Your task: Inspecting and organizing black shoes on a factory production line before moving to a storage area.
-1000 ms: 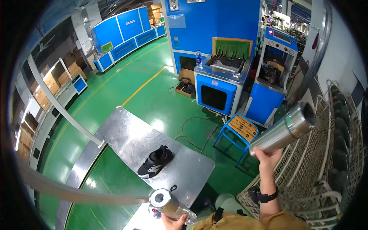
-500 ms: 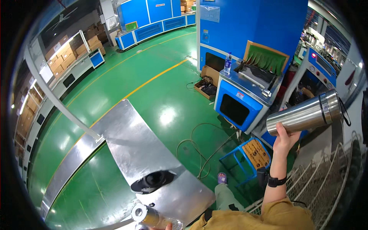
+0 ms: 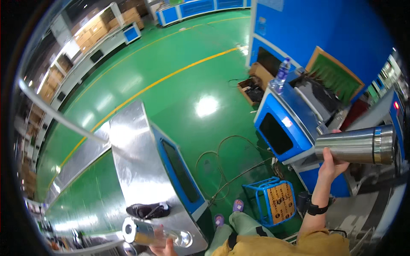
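Note:
My right hand (image 3: 331, 164) is raised at the right and grips a steel insulated bottle (image 3: 356, 145) that lies sideways in the air, its capped end pointing right. A black band sits on that wrist. My left hand (image 3: 163, 245) shows at the bottom edge and holds a shiny metal cup-shaped piece (image 3: 149, 232) just above the near end of a steel table (image 3: 136, 166). A black shoe (image 3: 147, 210) lies on the table just beyond that piece.
A blue machine (image 3: 284, 130) with a plastic bottle (image 3: 279, 77) on top stands ahead on the right. A blue stool (image 3: 275, 200) with a wooden seat is by my feet. Cables (image 3: 222, 166) trail over the green floor. Shelves of cartons line the far left.
The view has swung down and closer to the machine. My right hand with the steel bottle has dropped lower in view. My left hand still holds the shiny piece by the shoe.

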`<state>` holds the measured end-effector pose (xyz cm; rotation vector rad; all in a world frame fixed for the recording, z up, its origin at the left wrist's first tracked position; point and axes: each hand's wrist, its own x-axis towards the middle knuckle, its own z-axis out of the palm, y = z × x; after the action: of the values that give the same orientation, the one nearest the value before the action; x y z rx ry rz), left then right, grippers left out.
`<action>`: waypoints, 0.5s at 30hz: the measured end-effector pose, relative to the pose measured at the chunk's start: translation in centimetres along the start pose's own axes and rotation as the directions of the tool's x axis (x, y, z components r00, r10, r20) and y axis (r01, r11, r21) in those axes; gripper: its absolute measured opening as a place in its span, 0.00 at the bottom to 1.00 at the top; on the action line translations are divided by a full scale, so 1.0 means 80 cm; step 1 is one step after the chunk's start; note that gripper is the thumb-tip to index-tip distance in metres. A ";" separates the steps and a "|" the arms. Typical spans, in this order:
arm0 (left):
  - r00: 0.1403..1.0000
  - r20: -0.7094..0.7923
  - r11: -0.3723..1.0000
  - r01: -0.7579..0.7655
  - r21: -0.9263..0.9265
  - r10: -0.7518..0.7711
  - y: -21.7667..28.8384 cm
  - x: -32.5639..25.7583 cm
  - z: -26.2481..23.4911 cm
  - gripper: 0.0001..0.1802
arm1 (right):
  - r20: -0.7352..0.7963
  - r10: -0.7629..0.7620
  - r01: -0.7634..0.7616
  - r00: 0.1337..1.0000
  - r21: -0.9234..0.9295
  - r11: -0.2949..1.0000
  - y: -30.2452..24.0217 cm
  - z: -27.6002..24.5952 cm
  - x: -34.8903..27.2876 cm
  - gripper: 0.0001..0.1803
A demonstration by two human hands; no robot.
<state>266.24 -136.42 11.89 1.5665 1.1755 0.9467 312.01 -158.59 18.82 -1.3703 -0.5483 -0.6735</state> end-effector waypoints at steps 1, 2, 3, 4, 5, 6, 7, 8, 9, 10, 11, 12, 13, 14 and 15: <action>0.990 -0.144 0.957 -0.034 -0.288 -0.008 -0.007 0.004 0.014 0.40 | 0.036 0.025 -0.026 0.999 0.025 0.999 0.004 0.002 0.006 0.41; 0.984 -0.175 0.969 -0.019 -0.248 -0.026 -0.004 -0.002 0.011 0.40 | 0.041 0.047 -0.048 0.998 0.036 0.998 0.004 0.001 0.012 0.41; 0.981 -0.196 0.973 -0.035 -0.228 -0.011 -0.006 -0.001 0.015 0.40 | 0.031 0.059 -0.061 0.998 0.050 0.997 0.006 -0.002 0.020 0.40; 0.979 -0.201 0.971 -0.072 -0.228 0.026 -0.007 0.001 0.017 0.36 | 0.050 0.056 -0.058 0.997 0.049 0.997 0.006 -0.007 0.026 0.39; 0.975 -0.221 0.973 -0.074 -0.220 0.025 -0.007 0.003 0.019 0.36 | 0.065 0.054 -0.058 0.996 0.053 0.997 0.007 -0.014 0.034 0.39; 0.975 -0.223 0.967 -0.065 -0.248 0.008 -0.007 0.007 0.022 0.35 | 0.068 0.049 -0.053 0.996 0.051 0.997 0.009 -0.022 0.040 0.38; 0.973 -0.231 0.955 -0.072 -0.288 0.004 -0.006 0.011 0.026 0.33 | 0.075 0.047 -0.051 0.996 0.052 0.997 0.012 -0.031 0.044 0.36; 0.970 -0.240 0.964 -0.030 -0.263 -0.036 -0.004 0.017 0.030 0.35 | 0.053 0.054 -0.056 0.997 0.025 0.998 0.016 -0.041 0.048 0.39; 0.963 -0.268 0.961 -0.047 -0.271 -0.028 -0.002 0.023 0.041 0.35 | 0.081 0.030 -0.031 0.996 0.018 0.999 0.020 -0.052 0.051 0.39; 0.978 -0.198 0.964 0.010 -0.266 -0.065 0.001 0.031 0.050 0.35 | 0.081 0.029 -0.030 0.996 0.012 0.999 0.025 -0.062 0.053 0.37; 0.985 -0.142 0.965 0.055 -0.257 -0.094 0.006 0.044 0.057 0.35 | 0.050 0.070 -0.065 0.996 -0.081 0.995 0.027 -0.073 0.053 0.35; 0.978 -0.126 0.931 0.112 -0.347 -0.165 0.011 0.049 0.072 0.36 | 0.089 0.050 -0.040 0.995 -0.103 0.994 0.031 -0.079 0.056 0.34; 0.988 -0.122 0.942 0.051 -0.331 -0.096 0.015 0.061 0.089 0.38 | 0.120 0.027 -0.008 0.992 -0.153 0.988 0.033 -0.085 0.060 0.35; 0.990 -0.102 0.926 0.055 -0.373 -0.100 0.019 0.072 0.107 0.39 | 0.058 0.159 -0.142 0.986 -0.227 0.963 0.033 -0.088 0.062 0.35; 0.996 -0.069 0.904 0.015 -0.428 -0.050 0.023 0.085 0.125 0.40 | 0.031 0.206 -0.193 0.978 -0.231 0.954 0.035 -0.085 0.064 0.36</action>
<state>277.75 -132.25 11.24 1.1614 0.9606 1.1630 317.36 -165.74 19.62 -1.6384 -0.3770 -0.5465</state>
